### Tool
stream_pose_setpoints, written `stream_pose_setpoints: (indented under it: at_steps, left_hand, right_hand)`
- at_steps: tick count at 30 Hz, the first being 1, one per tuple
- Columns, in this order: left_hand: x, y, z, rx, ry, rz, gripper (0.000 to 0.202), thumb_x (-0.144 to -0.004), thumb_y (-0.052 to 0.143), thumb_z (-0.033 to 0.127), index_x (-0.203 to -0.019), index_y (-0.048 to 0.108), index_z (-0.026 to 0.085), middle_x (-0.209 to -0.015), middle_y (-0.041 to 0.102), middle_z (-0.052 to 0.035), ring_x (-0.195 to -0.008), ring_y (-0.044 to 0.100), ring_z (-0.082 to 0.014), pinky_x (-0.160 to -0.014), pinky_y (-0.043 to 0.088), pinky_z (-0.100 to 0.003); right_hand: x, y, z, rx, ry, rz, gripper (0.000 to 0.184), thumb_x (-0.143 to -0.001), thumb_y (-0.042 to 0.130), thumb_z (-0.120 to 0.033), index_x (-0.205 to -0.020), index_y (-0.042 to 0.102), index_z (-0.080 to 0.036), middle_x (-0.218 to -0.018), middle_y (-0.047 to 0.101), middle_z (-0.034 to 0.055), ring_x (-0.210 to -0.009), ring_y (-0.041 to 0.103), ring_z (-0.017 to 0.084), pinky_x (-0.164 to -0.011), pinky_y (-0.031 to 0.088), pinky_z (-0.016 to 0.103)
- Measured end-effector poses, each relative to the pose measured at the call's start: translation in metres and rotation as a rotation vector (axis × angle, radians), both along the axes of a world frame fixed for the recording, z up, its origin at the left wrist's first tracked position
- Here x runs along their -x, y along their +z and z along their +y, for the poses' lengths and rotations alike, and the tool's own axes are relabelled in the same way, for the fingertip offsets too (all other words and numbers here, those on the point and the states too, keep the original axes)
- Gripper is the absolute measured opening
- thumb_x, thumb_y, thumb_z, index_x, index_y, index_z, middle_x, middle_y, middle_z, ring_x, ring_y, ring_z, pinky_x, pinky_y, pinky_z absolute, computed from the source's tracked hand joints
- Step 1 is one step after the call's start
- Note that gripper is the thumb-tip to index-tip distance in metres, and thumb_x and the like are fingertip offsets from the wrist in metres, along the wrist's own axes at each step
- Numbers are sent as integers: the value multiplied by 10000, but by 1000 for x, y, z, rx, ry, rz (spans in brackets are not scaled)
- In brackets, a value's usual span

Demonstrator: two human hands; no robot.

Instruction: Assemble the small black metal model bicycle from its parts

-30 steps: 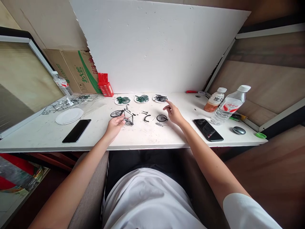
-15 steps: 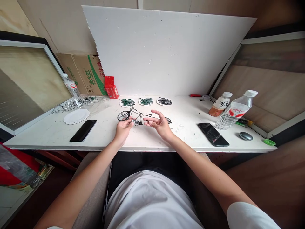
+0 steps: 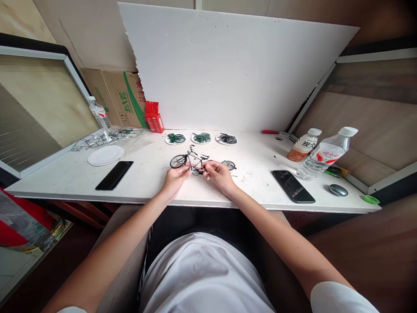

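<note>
A small black model bicycle, with a spoked front wheel, handlebar and thin frame, is held just above the white table. My left hand grips it from below, fingers closed around the lower frame near the pedals. At the rear end of the frame, my right hand is closed in a pinch on a small dark part, mostly covered by the fingertips. Whether that part touches the frame I cannot tell. Just beyond the right hand lies a loose black spoked wheel.
Three small white plates with green and black model parts line the back. Stacked white plates and a phone lie left. Another phone, two bottles and a mouse are right.
My right hand has moved in to the rear of the bicycle, and its raised index finger has come down into a pinch. The bicycle and left hand have shifted slightly right; the view has shifted a little.
</note>
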State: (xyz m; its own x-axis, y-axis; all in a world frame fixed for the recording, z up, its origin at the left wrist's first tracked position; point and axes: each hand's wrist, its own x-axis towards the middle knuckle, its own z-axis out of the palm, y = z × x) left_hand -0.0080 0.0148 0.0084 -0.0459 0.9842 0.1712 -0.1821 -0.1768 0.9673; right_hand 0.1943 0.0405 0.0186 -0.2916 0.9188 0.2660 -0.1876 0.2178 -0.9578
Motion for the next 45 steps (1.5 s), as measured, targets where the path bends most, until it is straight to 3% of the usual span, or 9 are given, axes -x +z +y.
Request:
stream_pose_setpoints:
  at_steps: [5, 7, 11, 14, 19, 26, 33, 45]
  left_hand:
    - [-3, 1, -2, 6, -9, 34, 592, -670, 976, 455, -1144, 826, 133, -1345, 766, -187, -1400, 623, -396, -1239, 424, -532]
    - [-4, 0, -3, 5, -4, 35, 619, -660, 984, 434, -1174, 813, 134, -1312, 781, -185, -1337, 671, -392, -1233, 432, -559]
    - [-5, -3, -1, 1, 22, 29, 626, -654, 987, 389, -1198, 799, 142, -1313, 780, -186, -1313, 690, -392, -1225, 443, -583]
    - [-4, -5, 0, 12, 32, 25, 629, -649, 989, 377, -1199, 798, 139, -1325, 775, -187, -1330, 680, -400, -1228, 444, -581]
    - [-5, -4, -1, 35, 19, 18, 667, -607, 1012, 405, -1175, 804, 123, -1299, 786, -188, -1314, 692, -403, -1229, 448, -580]
    - [-5, -2, -2, 47, -11, 35, 700, -571, 1026, 449, -1146, 813, 112, -1289, 789, -190, -1301, 704, -400, -1227, 457, -586]
    - [-5, -1, -3, 57, -22, 54, 690, -569, 1026, 451, -1130, 815, 109, -1300, 783, -196, -1300, 704, -407, -1214, 479, -589]
    - [-5, 3, -5, 81, -23, 64, 701, -568, 1031, 416, -1150, 795, 103, -1247, 802, -197, -1235, 738, -388, -1165, 530, -575]
  right_hand:
    - [1, -6, -2, -90, -67, -141, 483, -906, 727, -701, -967, 796, -227, -784, 702, 29, -574, 527, 145, -527, 456, 299]
    - [0, -7, -2, -80, -82, -179, 503, -912, 708, -717, -931, 790, -221, -767, 696, 30, -578, 531, 145, -537, 457, 295]
    - [-1, -7, -3, -130, -71, -201, 470, -884, 785, -644, -1097, 819, -226, -927, 781, 54, -785, 664, 185, -739, 547, 317]
    - [-1, -8, -3, -185, -58, -229, 439, -895, 805, -576, -1168, 824, -233, -987, 807, 62, -882, 703, 203, -851, 547, 339]
    - [-1, -7, -4, -200, -68, -266, 453, -981, 679, -613, -1122, 844, -215, -906, 811, 67, -855, 724, 225, -752, 548, 331]
    - [2, -6, -8, -296, -202, -359, 397, -979, 698, -568, -1030, 858, -208, -955, 835, 69, -874, 736, 219, -732, 515, 309]
    - [3, -8, -6, -281, -219, -373, 380, -970, 711, -547, -1008, 852, -196, -918, 830, 61, -813, 716, 198, -730, 510, 307]
    - [5, -9, -10, -383, -297, -464, 355, -998, 688, -526, -932, 790, -193, -877, 783, 54, -762, 650, 173, -708, 503, 296]
